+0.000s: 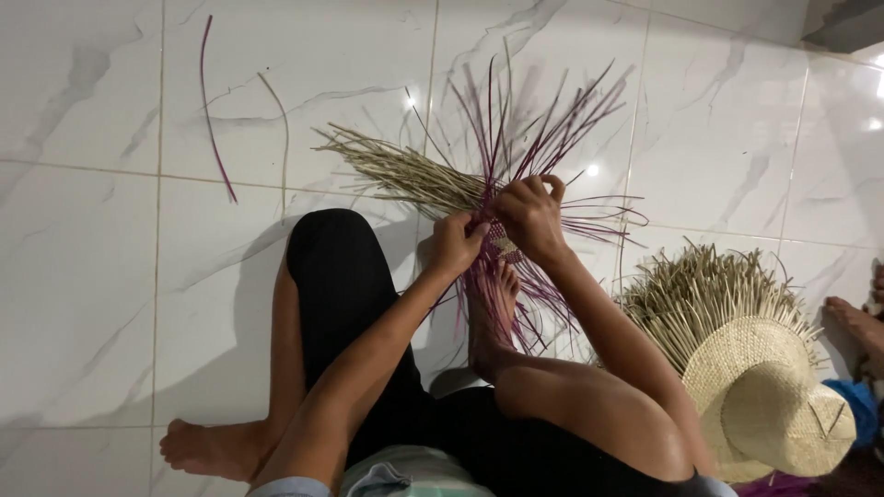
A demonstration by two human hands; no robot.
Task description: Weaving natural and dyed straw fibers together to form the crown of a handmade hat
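Head view. Person seated on a white marble-pattern tile floor [110, 276], legs folded, one foot [488, 313] pressed on the work at centre frame. Left hand [458, 241] sits just left of centre, fingers curled together and pinching purple strands at the edge of the small woven patch [502, 241]. Right hand [529, 213] touches the patch from above, fingers bent and pressed close, thumb and forefinger nipping a strand near the top. Purple strips [543, 138] fan upward and to the right from the patch; pale straw strips [396, 170] fan to the upper left. Two loose strips [216, 138] lie at upper left. Unfinished straw hat [764, 396] at lower right, well apart. Another person's foot [856, 322] at right edge.
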